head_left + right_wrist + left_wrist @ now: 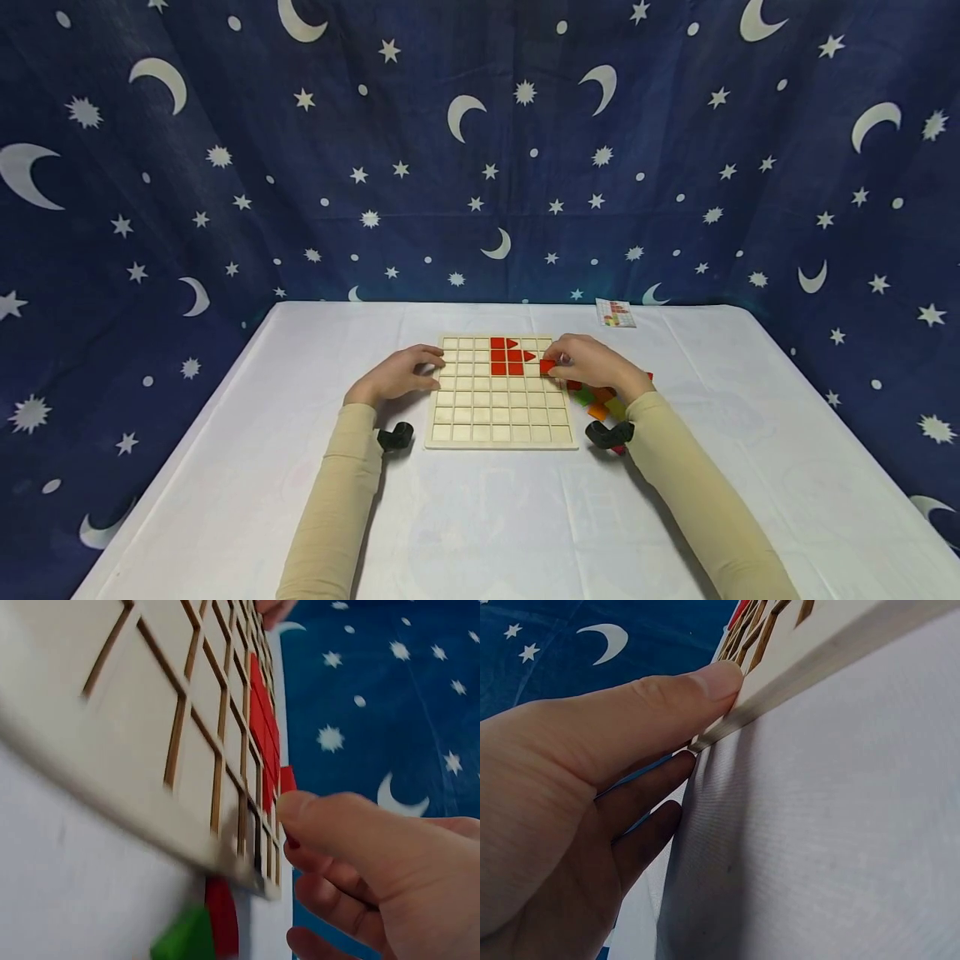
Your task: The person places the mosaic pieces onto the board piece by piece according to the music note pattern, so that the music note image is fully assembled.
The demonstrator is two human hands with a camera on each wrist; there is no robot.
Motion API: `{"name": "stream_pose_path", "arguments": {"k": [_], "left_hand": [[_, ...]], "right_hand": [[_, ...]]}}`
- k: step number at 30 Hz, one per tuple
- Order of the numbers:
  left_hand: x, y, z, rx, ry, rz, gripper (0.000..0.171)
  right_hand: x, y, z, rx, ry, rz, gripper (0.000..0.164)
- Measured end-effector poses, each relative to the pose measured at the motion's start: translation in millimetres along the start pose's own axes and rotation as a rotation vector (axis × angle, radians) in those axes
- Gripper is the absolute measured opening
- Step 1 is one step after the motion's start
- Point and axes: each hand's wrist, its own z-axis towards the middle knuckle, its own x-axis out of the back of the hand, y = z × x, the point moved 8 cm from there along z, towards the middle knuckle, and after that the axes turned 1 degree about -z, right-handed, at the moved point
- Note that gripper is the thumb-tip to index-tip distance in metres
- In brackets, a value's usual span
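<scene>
A pale wooden grid board [481,414] lies on the table in front of me. Red square and pointed tiles [498,357] fill some cells in its upper middle. My right hand [596,365] pinches a red tile [547,367] between thumb and fingertips, over the board's right side. The right wrist view shows this tile [287,778] just past the thumb tip, mostly covered by the fingers. At the board's left edge is my left hand [395,373], its fingers loosely extended. Its thumb [720,679] rests on the rim in the left wrist view.
Loose tiles in red, green [584,397], orange [597,412] and yellow lie right of the board, partly under my right hand and wrist. A small printed picture card [616,313] lies at the table's back edge. Behind hangs a blue curtain [420,167] with moons and stars.
</scene>
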Motion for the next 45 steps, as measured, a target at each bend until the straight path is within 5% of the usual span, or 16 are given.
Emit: {"name": "stream_pose_path", "arguments": {"k": [32, 45], "left_hand": [[-2.3, -0.3, 2.4, 0.003, -0.006, 0.001, 0.043], [-2.2, -3.0, 0.6, 0.012, -0.002, 0.01, 0.042]], "right_hand": [[-10.9, -17.0, 17.7, 0.039, 0.025, -0.059, 0.026], [23.1, 26.4, -29.5, -0.155, 0.127, 0.001, 0.031]]}}
